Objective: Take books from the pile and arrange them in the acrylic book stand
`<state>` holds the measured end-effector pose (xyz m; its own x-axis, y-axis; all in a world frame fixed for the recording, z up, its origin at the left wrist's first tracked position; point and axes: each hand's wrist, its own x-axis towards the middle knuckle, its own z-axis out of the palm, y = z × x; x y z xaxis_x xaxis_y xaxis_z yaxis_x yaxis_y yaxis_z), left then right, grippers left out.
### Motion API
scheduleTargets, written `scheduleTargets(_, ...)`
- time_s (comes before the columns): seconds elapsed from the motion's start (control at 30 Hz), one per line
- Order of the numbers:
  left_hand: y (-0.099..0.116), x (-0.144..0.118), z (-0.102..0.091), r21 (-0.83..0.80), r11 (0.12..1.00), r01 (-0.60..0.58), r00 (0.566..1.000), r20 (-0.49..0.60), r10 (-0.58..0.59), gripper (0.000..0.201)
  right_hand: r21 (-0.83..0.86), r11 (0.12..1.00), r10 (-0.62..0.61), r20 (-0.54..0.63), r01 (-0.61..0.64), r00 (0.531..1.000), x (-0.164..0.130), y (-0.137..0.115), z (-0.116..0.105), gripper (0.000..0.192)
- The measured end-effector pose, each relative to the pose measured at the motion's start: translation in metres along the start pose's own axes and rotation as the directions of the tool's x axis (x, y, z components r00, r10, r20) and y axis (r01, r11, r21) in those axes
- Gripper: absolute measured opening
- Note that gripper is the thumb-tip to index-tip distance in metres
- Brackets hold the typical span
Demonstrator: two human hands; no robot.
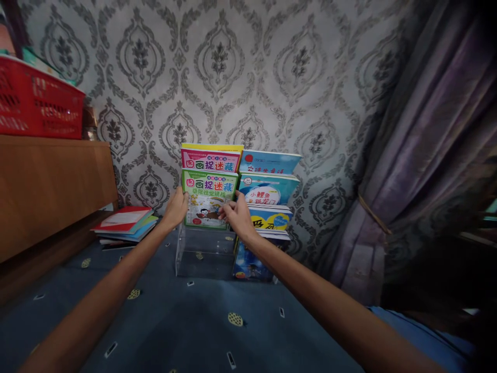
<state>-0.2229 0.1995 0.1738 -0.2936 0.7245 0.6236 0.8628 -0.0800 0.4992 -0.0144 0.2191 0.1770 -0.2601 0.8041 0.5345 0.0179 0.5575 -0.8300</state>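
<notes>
My left hand [176, 207] and my right hand [236, 215] both grip a green children's book [207, 199], left hand on its left edge, right hand on its lower right corner. The book stands upright in a clear acrylic tiered rack [202, 254]. Behind it, one tier up, stands a pink book [212, 158] with similar lettering. The rack's right column holds several blue books [267, 189], one behind the other. The lowest left tier of the rack shows nothing in it.
A stack of flat books [126, 223] lies to the left on the blue patterned bedding [186, 321]. A wooden headboard [50, 186] carries a red basket [37, 106]. Patterned wallpaper is behind; a purple curtain [427, 155] hangs at right.
</notes>
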Motion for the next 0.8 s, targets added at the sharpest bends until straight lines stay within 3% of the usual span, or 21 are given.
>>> scheduleTargets(0.43,0.001,-0.001,-0.001,-0.022,1.000,-0.006,1.000,0.005,0.006,0.023,0.049,0.998,0.044,0.016,-0.045,0.999,-0.005,0.007,0.002,0.080)
scheduleTargets(0.67,-0.002,0.012,-0.002,-0.040,0.999,0.031,0.998,0.054,-0.029,0.026,0.048,0.988,0.142,0.035,-0.144,0.989,-0.010,0.010,-0.001,0.073)
scheduleTargets(0.8,-0.005,0.015,-0.001,-0.041,0.998,0.039,0.997,0.067,-0.036,0.026,-0.015,0.994,0.110,0.051,-0.109,0.993,-0.013,0.012,-0.008,0.068)
